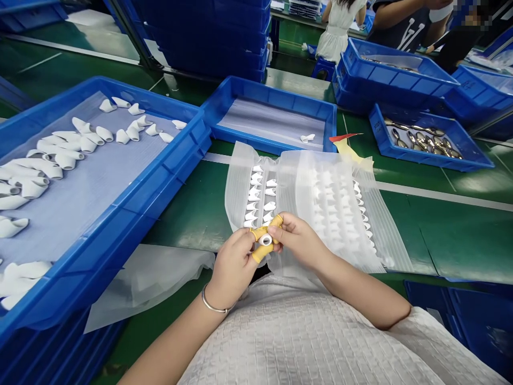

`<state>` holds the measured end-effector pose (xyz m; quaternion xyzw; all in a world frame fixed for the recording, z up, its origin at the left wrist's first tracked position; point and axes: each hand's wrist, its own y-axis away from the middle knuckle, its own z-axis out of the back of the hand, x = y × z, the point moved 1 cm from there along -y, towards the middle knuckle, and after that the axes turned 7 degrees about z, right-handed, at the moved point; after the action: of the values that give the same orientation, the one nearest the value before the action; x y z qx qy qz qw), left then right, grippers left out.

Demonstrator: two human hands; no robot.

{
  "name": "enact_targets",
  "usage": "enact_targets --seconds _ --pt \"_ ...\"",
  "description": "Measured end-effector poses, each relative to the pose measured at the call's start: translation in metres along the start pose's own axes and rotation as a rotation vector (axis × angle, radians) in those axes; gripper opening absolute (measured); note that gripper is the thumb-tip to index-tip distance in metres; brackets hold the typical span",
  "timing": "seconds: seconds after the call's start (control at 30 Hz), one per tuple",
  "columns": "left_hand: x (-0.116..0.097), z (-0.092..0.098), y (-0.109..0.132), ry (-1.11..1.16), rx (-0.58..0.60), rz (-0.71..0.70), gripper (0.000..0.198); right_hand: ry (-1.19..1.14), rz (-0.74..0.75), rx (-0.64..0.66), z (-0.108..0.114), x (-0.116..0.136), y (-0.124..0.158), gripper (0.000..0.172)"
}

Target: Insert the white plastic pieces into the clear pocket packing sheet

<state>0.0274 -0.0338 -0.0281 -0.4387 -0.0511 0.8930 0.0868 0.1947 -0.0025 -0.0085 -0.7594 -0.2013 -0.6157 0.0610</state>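
Note:
Between my two hands sits a small white hollow piece (265,240) with a round opening facing me. My left hand (236,262) pinches it from the left, yellow finger cots on its fingertips. From the right, my right hand (294,235) closes its fingertips on the same piece, also with a yellow cot. Just beyond my hands, similar white pieces (255,191) lie in rows on a translucent ribbed sheet (236,176). More rows show faintly under a folded part of the sheet (332,214) on the right.
A large blue tray (160,176) at left holds many loose white pieces (60,147). Behind the sheet, another blue tray (276,99) holds one piece (308,138). A blue tray of metal spoons (425,140) stands at right. Stacked crates (208,37) and other people (339,27) are farther back.

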Motion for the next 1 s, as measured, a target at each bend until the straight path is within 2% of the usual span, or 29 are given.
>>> enact_targets --seconds 0.17,0.3,0.43,0.67,0.87,1.0 --pt "-0.004 0.001 0.0 0.061 0.014 0.028 0.014 -0.113 -0.017 -0.021 0.003 -0.003 0.003 0.041" --pt "-0.006 -0.001 0.0 0.066 0.004 0.031 0.014 -0.169 -0.034 -0.025 0.002 -0.003 0.007 0.038" --pt "-0.004 -0.002 0.0 0.065 -0.021 0.023 0.019 -0.136 -0.027 -0.021 0.001 -0.001 0.006 0.035" --pt "-0.008 -0.001 0.0 0.07 0.002 0.075 0.011 -0.158 -0.02 0.07 0.007 0.0 0.006 0.029" --pt "-0.007 -0.002 -0.001 0.056 0.002 0.053 0.024 -0.002 0.035 0.004 0.004 0.004 0.01 0.033" --pt "-0.008 -0.001 0.0 0.048 0.019 0.063 0.02 0.011 0.032 0.041 0.005 0.005 0.008 0.034"
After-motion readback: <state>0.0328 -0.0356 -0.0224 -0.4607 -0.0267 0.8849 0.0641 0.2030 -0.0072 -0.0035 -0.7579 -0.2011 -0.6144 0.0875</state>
